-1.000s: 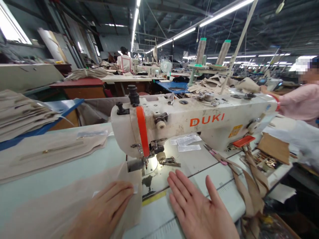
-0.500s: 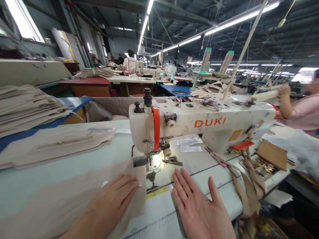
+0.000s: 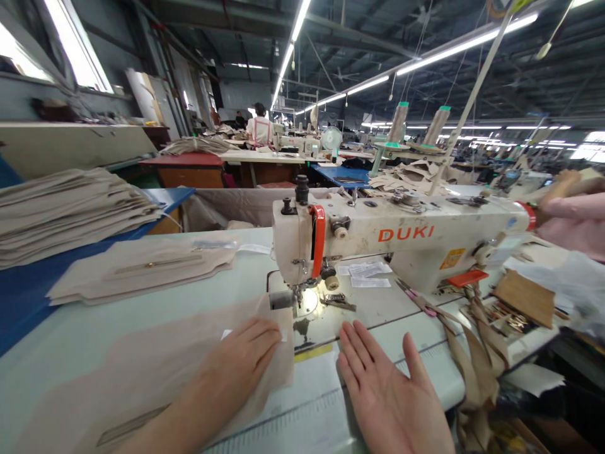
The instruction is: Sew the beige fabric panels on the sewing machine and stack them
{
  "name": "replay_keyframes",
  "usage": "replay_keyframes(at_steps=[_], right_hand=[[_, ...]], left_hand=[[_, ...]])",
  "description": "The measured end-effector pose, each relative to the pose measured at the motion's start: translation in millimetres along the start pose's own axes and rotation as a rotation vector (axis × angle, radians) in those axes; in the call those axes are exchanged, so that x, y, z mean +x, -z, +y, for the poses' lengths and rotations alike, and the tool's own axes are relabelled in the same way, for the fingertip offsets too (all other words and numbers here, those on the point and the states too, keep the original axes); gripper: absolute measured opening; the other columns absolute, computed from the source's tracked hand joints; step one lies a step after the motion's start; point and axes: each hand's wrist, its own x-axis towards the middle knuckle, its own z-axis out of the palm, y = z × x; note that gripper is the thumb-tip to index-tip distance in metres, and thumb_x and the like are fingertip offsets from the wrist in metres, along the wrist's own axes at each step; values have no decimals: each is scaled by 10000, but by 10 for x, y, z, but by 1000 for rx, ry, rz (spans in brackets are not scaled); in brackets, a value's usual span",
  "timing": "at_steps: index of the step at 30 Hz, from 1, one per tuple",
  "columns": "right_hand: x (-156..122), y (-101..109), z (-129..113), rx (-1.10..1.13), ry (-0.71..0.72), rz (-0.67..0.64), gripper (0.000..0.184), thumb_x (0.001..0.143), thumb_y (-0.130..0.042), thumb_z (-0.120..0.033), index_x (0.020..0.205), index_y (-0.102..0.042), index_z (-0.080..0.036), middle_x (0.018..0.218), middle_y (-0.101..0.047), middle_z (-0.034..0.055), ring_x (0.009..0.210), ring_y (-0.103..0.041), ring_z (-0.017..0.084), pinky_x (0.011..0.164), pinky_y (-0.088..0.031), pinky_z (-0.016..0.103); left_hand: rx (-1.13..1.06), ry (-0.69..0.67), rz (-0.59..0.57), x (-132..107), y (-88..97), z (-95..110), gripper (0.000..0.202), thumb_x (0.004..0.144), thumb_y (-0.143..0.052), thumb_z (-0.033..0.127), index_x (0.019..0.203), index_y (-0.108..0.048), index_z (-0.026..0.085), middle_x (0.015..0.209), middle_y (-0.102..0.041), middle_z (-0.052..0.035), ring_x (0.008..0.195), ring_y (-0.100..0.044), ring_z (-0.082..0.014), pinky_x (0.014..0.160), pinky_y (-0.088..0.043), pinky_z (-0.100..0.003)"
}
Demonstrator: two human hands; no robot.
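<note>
My left hand (image 3: 236, 362) lies on a beige fabric piece (image 3: 155, 356), its fingers resting over a white label whose ends peek out on both sides. The fabric's right edge reaches beside the needle area of a white sewing machine (image 3: 359, 233). A zipper slit shows in the cloth near my left forearm. My right hand (image 3: 390, 384) is palm up in front of the machine, fingers stretched out, thumb apart, holding nothing. Beneath it runs the table's printed ruler strip.
More beige fabric with a zipper (image 3: 146, 268) lies at left, near a stack of cut pieces (image 3: 70, 211). White labels (image 3: 366, 272), scissors (image 3: 416, 297) and tan straps (image 3: 472, 359) are on the right. A co-worker's pink sleeve (image 3: 579, 211) shows at far right.
The whole view has shifted, so the machine and table appear farther right. Both hands keep the same poses; the left still rests on the fabric and label.
</note>
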Motion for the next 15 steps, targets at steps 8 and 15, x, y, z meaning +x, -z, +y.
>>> replay_keyframes(at_steps=[8,15], right_hand=[[-17,-20,-4,67,-53,-26,629,860,-411,-700,1137,-691,-210,1332,-584,81,1347,-408,177,1158,-226,380],[-18,-81,16,-14,-106,-111,672,845,-393,-745,1184,-668,-235,1423,-497,58,1364,-384,184,1162,-223,379]], left_hand=[[-13,8,1,-11,7,24,317,956,-369,199,880,-677,194,908,-710,-16,844,-649,-156,804,-544,-271],[-55,39,-24,23,29,79,288,938,-393,162,854,-668,177,871,-699,-46,826,-639,-165,790,-544,-293]])
